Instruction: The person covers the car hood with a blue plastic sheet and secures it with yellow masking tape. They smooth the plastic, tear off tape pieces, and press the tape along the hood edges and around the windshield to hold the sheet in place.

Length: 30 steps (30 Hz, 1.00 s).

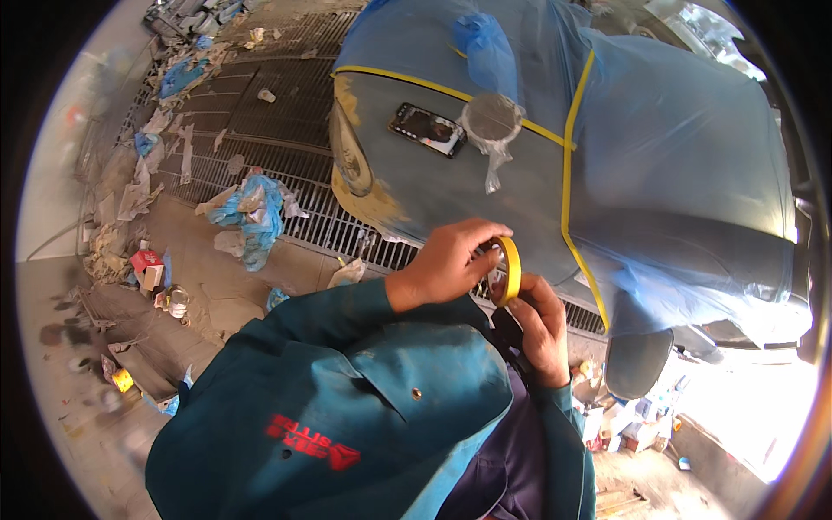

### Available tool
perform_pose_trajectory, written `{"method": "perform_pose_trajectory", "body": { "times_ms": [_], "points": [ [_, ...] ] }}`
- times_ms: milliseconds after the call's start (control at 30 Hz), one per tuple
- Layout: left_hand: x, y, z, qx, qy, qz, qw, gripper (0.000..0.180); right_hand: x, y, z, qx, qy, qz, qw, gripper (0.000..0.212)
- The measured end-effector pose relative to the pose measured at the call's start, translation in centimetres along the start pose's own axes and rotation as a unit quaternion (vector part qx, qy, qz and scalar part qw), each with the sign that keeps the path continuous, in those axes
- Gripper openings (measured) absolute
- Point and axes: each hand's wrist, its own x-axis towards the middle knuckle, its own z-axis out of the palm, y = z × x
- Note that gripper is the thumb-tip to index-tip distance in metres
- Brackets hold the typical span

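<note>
A roll of yellow masking tape [511, 270] is held between my two hands, close in front of my body. My left hand [446, 264] grips its upper left side, with the fingers curled over the rim and partly into the ring. From the lower right, my right hand [539, 325] pinches the roll's bottom edge. Beyond the hands lies a grey car panel [399, 195], bordered by yellow tape strips [568, 173] and blue plastic film [676, 156]. On the panel rest a phone [427, 130] and a round clear-wrapped roll [491, 119] with a loose tail.
Crumpled blue film and paper [251, 212] lie on the floor grating [299, 217] at left. A red box [147, 267] and a can [176, 301] stand among scraps. The car's side mirror [639, 362] juts out at right, near piled rubbish [637, 429].
</note>
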Motion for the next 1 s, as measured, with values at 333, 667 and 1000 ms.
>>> {"method": "perform_pose_trajectory", "body": {
  "times_ms": [333,667,1000],
  "points": [
    [0.0,0.6,-0.3,0.053,0.045,0.061,0.996,0.036,0.3,0.1,0.1,0.023,0.008,0.015,1.000,0.024],
    [-0.3,-0.3,-0.2,-0.062,0.070,-0.020,0.995,0.031,1.0,0.7,0.1,-0.090,0.024,-0.026,0.995,0.016],
    [-0.6,-1.6,0.4,-0.374,-0.026,-0.285,0.882,0.033,1.4,1.7,0.3,-0.119,0.055,-0.103,0.986,0.016]
  ]
}}
